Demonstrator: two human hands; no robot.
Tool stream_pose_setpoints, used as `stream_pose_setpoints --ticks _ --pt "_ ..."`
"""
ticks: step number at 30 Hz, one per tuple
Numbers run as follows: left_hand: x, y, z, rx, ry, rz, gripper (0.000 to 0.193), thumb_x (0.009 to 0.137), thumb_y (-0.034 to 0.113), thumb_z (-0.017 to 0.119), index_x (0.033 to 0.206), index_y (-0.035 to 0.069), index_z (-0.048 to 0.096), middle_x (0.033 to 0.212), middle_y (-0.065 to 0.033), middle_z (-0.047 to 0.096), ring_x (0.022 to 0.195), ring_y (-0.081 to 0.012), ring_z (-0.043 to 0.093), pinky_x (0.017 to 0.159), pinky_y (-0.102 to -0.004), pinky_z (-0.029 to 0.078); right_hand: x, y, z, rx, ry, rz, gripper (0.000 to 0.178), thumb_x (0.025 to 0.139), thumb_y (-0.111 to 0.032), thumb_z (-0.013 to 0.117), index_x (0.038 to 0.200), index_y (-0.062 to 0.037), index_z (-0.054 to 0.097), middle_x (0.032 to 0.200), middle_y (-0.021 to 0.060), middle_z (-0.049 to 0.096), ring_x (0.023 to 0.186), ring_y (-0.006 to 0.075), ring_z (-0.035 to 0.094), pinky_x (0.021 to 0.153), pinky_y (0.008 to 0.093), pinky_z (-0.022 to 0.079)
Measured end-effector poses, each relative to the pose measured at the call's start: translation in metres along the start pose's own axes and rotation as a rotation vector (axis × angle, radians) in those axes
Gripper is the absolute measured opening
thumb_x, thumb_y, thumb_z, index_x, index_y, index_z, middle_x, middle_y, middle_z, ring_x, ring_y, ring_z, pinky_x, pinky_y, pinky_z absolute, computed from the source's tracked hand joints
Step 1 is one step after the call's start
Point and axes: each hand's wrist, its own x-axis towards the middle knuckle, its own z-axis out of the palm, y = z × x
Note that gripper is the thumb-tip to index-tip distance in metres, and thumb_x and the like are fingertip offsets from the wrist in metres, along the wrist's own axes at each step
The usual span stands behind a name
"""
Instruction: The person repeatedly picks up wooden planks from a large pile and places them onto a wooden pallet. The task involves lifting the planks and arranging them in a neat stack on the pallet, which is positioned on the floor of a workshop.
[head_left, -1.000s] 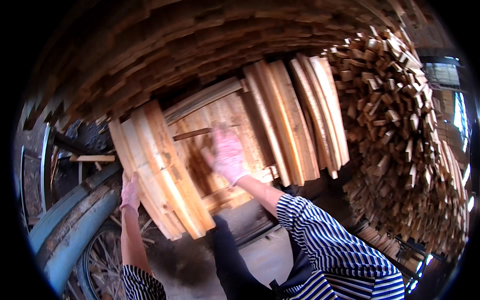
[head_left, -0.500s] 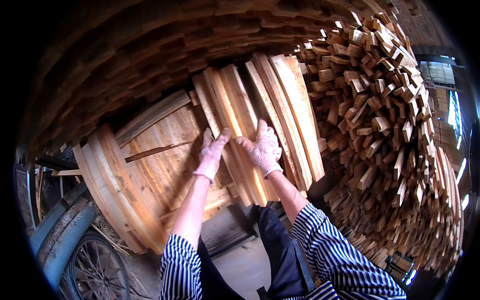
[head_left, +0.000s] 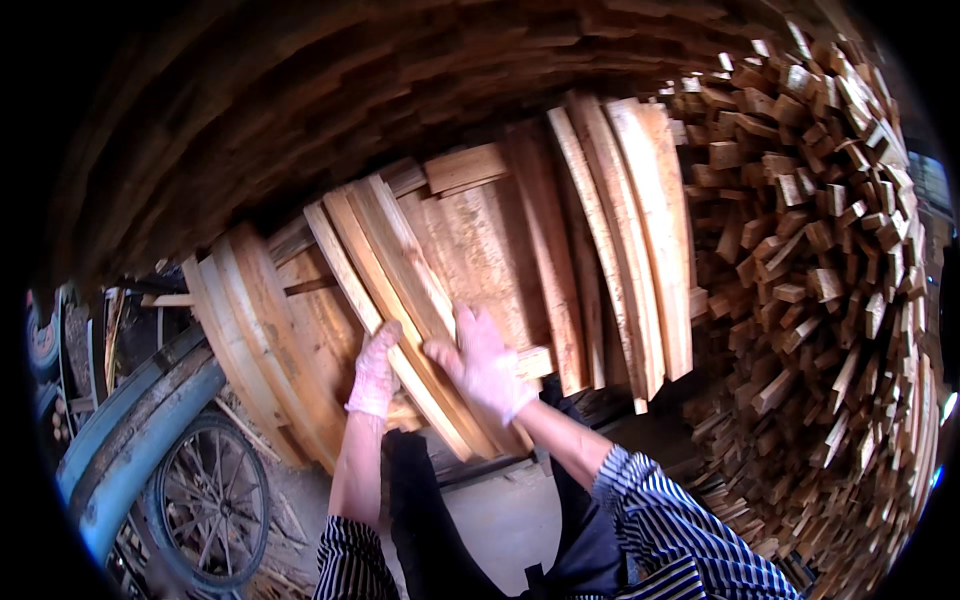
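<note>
Since the earlier frame, a slim bundle of long, pale yellow wooden boards (head_left: pixel 400 300) is shifting leftward, with both hands moving along. The left hand (head_left: pixel 375 372), in a pinkish knit glove, is bracing the bundle's left side, fingers partly curled. The right hand (head_left: pixel 487 365), gloved alike, is spreading its fingers half wide against the right side, thumb reaching over the boards. Together they are clasping the bundle between them.

It is leaning left above a bed of flat, light-brown planks (head_left: pixel 480 240), its lower end reaching the near edge. Along the bed's left edge, a stack of pale boards (head_left: pixel 265 345) is standing; toward the right edge, a reddish-brown board (head_left: pixel 548 270) and bright upright boards (head_left: pixel 640 250) are standing apart.

The step in hand seems to be sliding the bundle sideways; the next move likely calls for even pressure from both palms, keeping the boards aligned.
</note>
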Motion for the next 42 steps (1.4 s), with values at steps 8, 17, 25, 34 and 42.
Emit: stream_pose_setpoints --ticks 8,17,25,34,42 --pt "0.019 0.023 0.007 0.189 0.013 0.021 0.067 0.078 0.025 0.088 0.132 0.002 0.055 0.112 -0.0074 0.066 0.103 -0.0206 0.064 0.095 -0.0381 0.054 0.046 0.028 0.025 0.193 -0.052 0.125 0.096 0.087 -0.047 0.077 0.154 0.0048 0.031 0.149 0.0299 0.046 0.139 0.0397 0.046 0.116 0.0439 0.038" --pt "-0.066 0.068 -0.075 0.078 0.110 0.099 0.055 0.087 0.021 0.082 0.131 0.000 0.056 0.119 -0.0117 0.068 0.110 -0.0209 0.068 0.098 -0.0370 0.057 0.035 0.014 0.059 -0.302 0.228 0.113 0.110 0.082 -0.048 0.079 0.161 -0.0065 0.015 0.152 0.0260 0.046 0.112 0.0399 0.065 0.087 0.0488 0.056" --pt "-0.095 0.156 -0.179 0.148 0.118 0.113 0.063 0.089 0.038 0.078 0.136 0.001 0.057 0.122 -0.0121 0.068 0.110 -0.0271 0.067 0.096 -0.0415 0.056 0.029 -0.096 0.118 -0.260 0.061 0.353 0.092 0.089 -0.044 0.069 0.158 -0.0039 0.024 0.139 0.0242 0.058 0.093 0.0309 0.071 0.075 0.0428 0.060" --pt "-0.085 0.165 -0.167 0.164 0.028 0.077 0.064 0.079 0.029 0.089 0.129 -0.002 0.063 0.114 -0.0116 0.069 0.105 -0.0224 0.067 0.091 -0.0369 0.058 0.030 -0.161 0.202 -0.385 0.160 -0.100 0.105 0.093 -0.076 0.042 0.154 0.0075 0.024 0.153 0.0357 0.038 0.144 0.0487 0.037 0.107 0.0529 0.044" --pt "-0.115 0.142 -0.086 0.280 0.052 -0.001 0.100 0.078 0.073 0.073 0.143 0.001 0.048 0.134 -0.0183 0.058 0.116 -0.0314 0.063 0.094 -0.0464 0.058 -0.041 -0.141 0.162 0.321 -0.012 -0.002 0.108 0.080 -0.018 0.080 0.164 -0.0089 0.013 0.166 0.0241 0.022 0.153 0.0355 0.025 0.124 0.0403 0.030"
